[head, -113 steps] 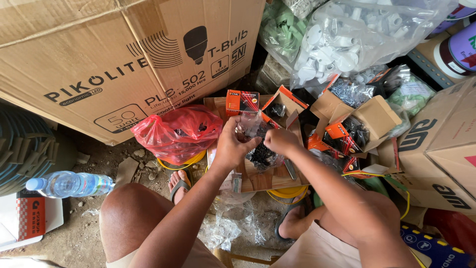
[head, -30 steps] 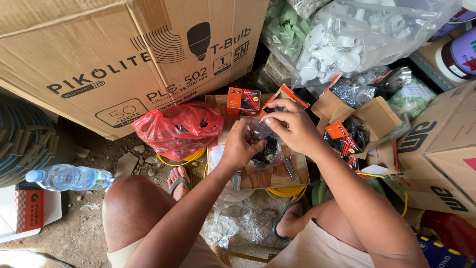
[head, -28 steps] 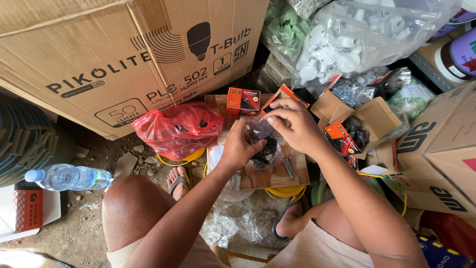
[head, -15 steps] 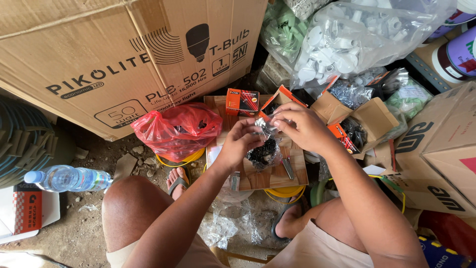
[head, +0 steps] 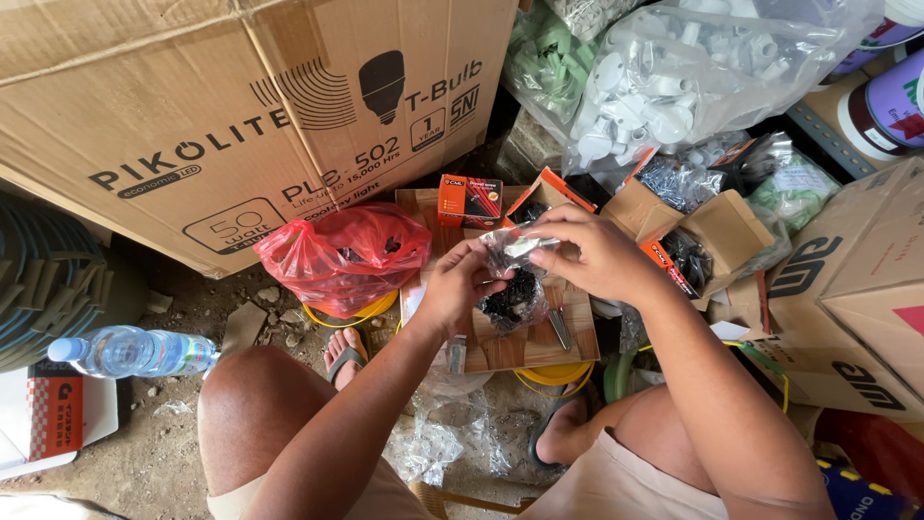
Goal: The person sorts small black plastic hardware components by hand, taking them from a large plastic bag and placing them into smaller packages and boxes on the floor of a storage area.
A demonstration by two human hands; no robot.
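Note:
My left hand (head: 456,287) and my right hand (head: 587,252) both pinch the top of a small clear plastic bag (head: 510,289) filled with small black screws. The bag hangs over a wooden board (head: 525,342) that lies across my legs. My right fingers fold the bag's shiny upper edge; my left thumb and fingers grip the edge on the other side. A small metal tool (head: 560,327) lies on the board, just right of the bag.
A red plastic bag (head: 342,255) sits left of the board, a big cardboard box (head: 221,106) behind it. Small orange boxes (head: 469,199) and open cartons of screws (head: 688,241) lie ahead. A water bottle (head: 130,353) lies on the dirt floor at left. Empty clear bags (head: 443,433) lie between my feet.
My right hand came up from the board to the bag's top and has been folding its upper edge. My left hand kept its grip on the bag throughout.

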